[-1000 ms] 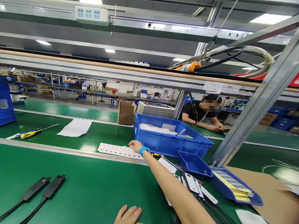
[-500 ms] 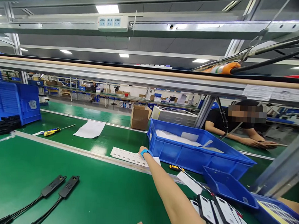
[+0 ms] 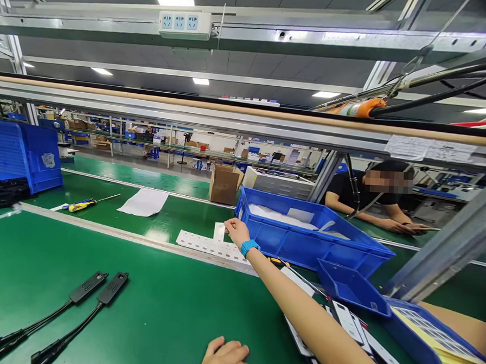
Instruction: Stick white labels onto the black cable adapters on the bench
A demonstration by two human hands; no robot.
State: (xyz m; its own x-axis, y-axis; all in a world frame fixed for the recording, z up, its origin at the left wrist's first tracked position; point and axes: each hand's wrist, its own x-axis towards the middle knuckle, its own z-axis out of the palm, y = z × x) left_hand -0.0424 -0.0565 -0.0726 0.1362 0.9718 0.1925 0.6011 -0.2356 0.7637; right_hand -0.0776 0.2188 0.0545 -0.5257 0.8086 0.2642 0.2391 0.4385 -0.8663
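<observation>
My right hand (image 3: 237, 233), with a blue watch (image 3: 250, 247) on its wrist, pinches the edge of a small white card or label (image 3: 218, 232). The small piece stands upright above a long white sheet (image 3: 199, 243) marked with rows of small grey squares. This sheet lies on the far side of the metal strip. Low in the view, my left hand (image 3: 226, 359) lies on the green mat with its fingers apart and nothing in them. Two black cable-ended modules (image 3: 88, 287) rest to its left on the mat.
A big blue crate (image 3: 292, 244) holding white sheets stands behind my right hand. Blue trays (image 3: 355, 291), a screwdriver (image 3: 277, 261) and white-faced devices (image 3: 345, 320) are at right. A paper (image 3: 144, 202) and yellow screwdriver (image 3: 82, 205) lie farther left. A person sits across.
My right hand has risen slightly from the white sheet, now with a small white piece between its fingers. My left hand has come farther into view at the bottom.
</observation>
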